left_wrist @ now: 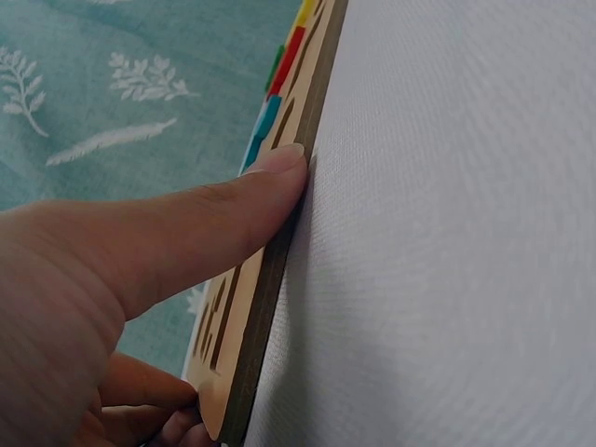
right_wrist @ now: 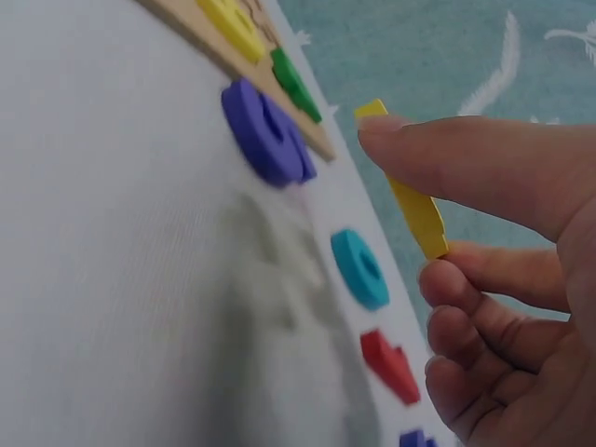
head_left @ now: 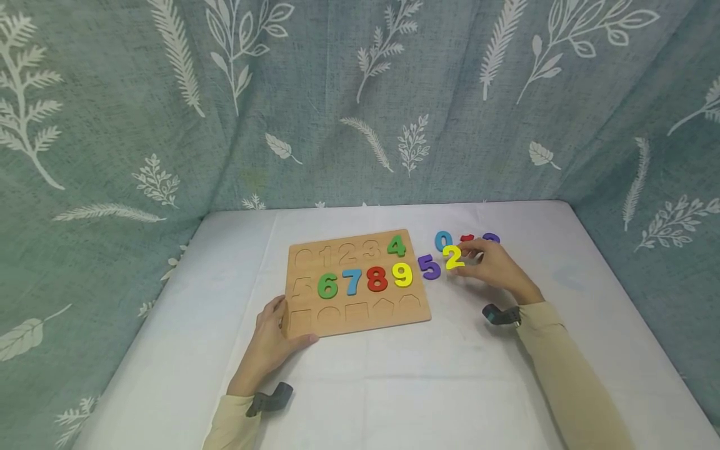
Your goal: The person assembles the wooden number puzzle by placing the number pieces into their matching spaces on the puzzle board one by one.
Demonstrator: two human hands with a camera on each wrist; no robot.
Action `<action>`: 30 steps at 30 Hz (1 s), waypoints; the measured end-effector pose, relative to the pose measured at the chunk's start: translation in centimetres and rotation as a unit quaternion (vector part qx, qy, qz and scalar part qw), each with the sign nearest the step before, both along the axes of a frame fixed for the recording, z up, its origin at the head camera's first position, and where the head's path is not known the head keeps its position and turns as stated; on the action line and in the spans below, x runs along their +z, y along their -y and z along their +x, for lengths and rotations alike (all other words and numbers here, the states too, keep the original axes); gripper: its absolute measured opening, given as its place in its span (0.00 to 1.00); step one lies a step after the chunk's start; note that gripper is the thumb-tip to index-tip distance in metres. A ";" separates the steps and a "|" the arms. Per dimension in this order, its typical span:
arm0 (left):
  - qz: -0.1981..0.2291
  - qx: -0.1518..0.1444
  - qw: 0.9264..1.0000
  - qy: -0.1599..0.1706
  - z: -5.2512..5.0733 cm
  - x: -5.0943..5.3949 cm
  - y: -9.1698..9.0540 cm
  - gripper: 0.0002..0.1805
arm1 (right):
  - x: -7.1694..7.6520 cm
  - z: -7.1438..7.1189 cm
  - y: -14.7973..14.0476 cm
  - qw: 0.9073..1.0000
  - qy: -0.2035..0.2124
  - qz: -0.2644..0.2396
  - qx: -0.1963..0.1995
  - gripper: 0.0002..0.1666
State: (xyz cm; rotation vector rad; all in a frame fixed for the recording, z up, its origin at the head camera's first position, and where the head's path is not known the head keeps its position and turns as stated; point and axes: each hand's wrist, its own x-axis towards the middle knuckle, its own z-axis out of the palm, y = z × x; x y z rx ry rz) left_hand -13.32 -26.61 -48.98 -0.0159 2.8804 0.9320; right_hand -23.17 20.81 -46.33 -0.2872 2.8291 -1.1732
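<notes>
A wooden number puzzle board [head_left: 343,320] lies on the white cloth. My left hand [head_left: 272,344] grips its lower left corner, thumb on the front edge and fingers at the left side; the left wrist view shows the thumb [left_wrist: 233,209] against the rim. Between thumb and fingers, my right hand [head_left: 495,269] pinches a yellow number 2 [head_left: 453,257], held above the cloth in the right wrist view. Beside the board lies a purple 5 [head_left: 429,267]. Behind the yellow 2 are a blue 0 [head_left: 443,240], a red piece [right_wrist: 389,366] and a purple piece [head_left: 492,238], the last two partly hidden.
On the board sit a green 4 [head_left: 396,245], green 6 [head_left: 327,285], blue 7 [head_left: 352,282], red 8 [head_left: 377,279] and yellow 9 [head_left: 402,274]. Other outlined recesses show bare wood. A patterned green curtain [head_left: 315,125] hangs behind and at both sides of the white tabletop [head_left: 405,400].
</notes>
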 end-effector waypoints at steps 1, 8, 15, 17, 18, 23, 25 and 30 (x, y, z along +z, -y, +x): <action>0.000 0.000 1.000 0.001 0.0 0.0 0.0 0.68 | 0.1 -0.2 0.2 1.000 -0.002 -0.005 0.004 0.36; 0.002 -0.001 1.000 -0.002 0.0 0.1 0.0 0.68 | 1.2 -1.0 2.4 1.000 0.009 -0.015 0.012 0.38; 0.001 -0.007 1.000 -0.009 0.0 0.1 0.0 0.67 | 2.3 -1.9 5.1 0.999 -0.006 -0.024 0.024 0.39; 0.001 -0.005 1.000 -0.007 0.0 0.1 -0.1 0.67 | 2.5 -2.2 5.9 0.999 -0.010 -0.026 0.027 0.38; 0.001 -0.005 1.000 -0.005 0.0 0.1 -0.1 0.67 | 2.6 -2.3 6.3 0.999 -0.012 -0.028 0.027 0.38; 0.001 -0.002 1.000 -0.003 0.1 0.1 -0.1 0.67 | 3.1 -2.9 7.9 0.999 -0.022 -0.030 0.023 0.37; 0.000 -0.002 1.000 -0.004 0.1 0.1 -0.1 0.67 | 3.2 -3.2 8.5 0.999 -0.025 -0.031 0.024 0.38; -0.002 -0.002 1.000 -0.002 0.2 0.2 -0.1 0.67 | 3.7 -3.8 9.9 0.998 -0.021 -0.050 0.035 0.37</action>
